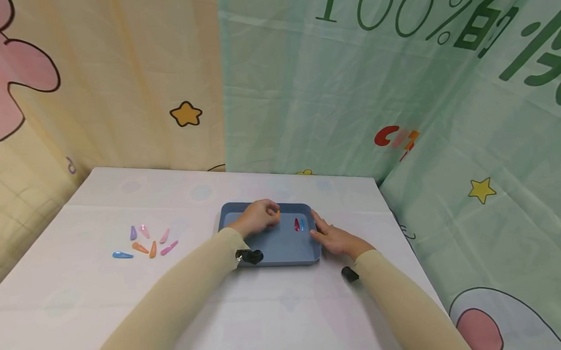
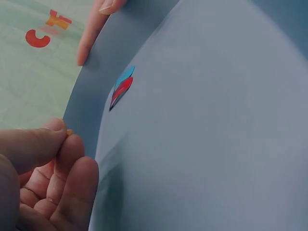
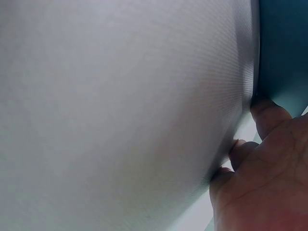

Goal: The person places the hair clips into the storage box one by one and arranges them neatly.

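Note:
My left hand [image 1: 260,217] is over the blue-grey tray [image 1: 274,255], pinching a small orange hair clip [image 1: 278,214] between thumb and fingertips. Only a sliver of that clip [image 2: 70,132] shows in the left wrist view; the fingers hide the rest. Inside the tray, toward its right side, a red hair clip [image 1: 296,225] and a blue hair clip [image 1: 302,224] lie side by side. At the tray's right rim rests my right hand [image 1: 336,239], its fingers fairly straight along the edge. The right wrist view shows its fingertips [image 3: 269,115] right at the tray's side.
Left of the tray, several loose hair clips lie on the white-covered table [image 1: 276,319], among them a blue one [image 1: 123,255], a purple one [image 1: 133,233], an orange one [image 1: 152,249] and a magenta one [image 1: 169,248]. Printed curtains [image 1: 287,92] hang behind the table and along its sides.

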Tool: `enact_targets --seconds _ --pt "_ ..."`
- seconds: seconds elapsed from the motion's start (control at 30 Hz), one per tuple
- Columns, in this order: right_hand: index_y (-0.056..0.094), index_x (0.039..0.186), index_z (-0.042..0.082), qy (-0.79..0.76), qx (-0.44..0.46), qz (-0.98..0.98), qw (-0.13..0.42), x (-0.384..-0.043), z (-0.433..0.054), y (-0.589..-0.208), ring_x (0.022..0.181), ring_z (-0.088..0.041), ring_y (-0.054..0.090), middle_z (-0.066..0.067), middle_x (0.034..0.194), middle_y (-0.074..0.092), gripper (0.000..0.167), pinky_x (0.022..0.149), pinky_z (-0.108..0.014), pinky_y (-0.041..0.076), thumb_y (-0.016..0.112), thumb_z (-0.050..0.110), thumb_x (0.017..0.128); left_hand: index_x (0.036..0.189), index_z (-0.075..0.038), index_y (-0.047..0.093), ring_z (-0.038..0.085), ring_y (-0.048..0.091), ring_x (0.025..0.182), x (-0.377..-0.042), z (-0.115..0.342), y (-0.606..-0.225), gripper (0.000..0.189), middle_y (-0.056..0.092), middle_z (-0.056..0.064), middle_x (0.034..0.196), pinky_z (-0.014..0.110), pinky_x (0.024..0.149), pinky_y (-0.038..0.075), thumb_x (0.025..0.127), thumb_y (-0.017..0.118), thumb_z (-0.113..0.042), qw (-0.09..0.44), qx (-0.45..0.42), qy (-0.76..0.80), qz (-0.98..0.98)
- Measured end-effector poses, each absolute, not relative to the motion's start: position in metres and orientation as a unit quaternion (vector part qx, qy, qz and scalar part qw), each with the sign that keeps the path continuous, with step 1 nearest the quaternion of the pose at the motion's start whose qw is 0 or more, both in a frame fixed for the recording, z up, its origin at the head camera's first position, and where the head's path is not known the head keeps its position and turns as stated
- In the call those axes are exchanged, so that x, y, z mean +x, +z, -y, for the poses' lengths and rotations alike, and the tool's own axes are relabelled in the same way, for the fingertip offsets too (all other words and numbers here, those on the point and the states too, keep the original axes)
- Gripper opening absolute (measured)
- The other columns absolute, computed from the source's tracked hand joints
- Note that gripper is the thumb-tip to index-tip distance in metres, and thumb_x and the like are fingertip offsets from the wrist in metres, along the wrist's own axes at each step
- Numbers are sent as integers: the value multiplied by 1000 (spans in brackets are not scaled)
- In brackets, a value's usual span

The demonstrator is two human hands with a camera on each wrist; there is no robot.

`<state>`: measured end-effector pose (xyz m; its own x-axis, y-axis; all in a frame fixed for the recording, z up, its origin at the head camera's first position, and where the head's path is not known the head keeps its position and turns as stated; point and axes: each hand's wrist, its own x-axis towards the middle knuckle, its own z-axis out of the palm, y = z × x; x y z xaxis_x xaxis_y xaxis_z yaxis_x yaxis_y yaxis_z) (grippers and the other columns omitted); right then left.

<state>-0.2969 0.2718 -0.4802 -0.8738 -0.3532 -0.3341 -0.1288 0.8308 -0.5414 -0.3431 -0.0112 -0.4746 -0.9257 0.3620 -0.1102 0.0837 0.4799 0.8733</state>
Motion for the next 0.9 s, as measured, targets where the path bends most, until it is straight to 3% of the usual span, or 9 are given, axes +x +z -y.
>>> enact_targets --seconds 0.6,0.9 --pt "-8 170 27 -262 -125 -931 219 -298 -272 -480 163 -44 5 -13 177 6 74 129 -65 3 35 49 113 133 -4 66 16 69 73 -347 -25 -486 41 73 6 89 29 68 58 94 77 -10 159 120 492 -848" --pt "-9 170 28 -260 -129 -932 218 -296 -272 -479 162 -47 5 -14 177 7 73 129 -64 5 34 48 114 130 -4 66 16 63 66 -348 -35 -488 37 71 5 81 28 61 54 94 76 -9 160 113 481 -855"
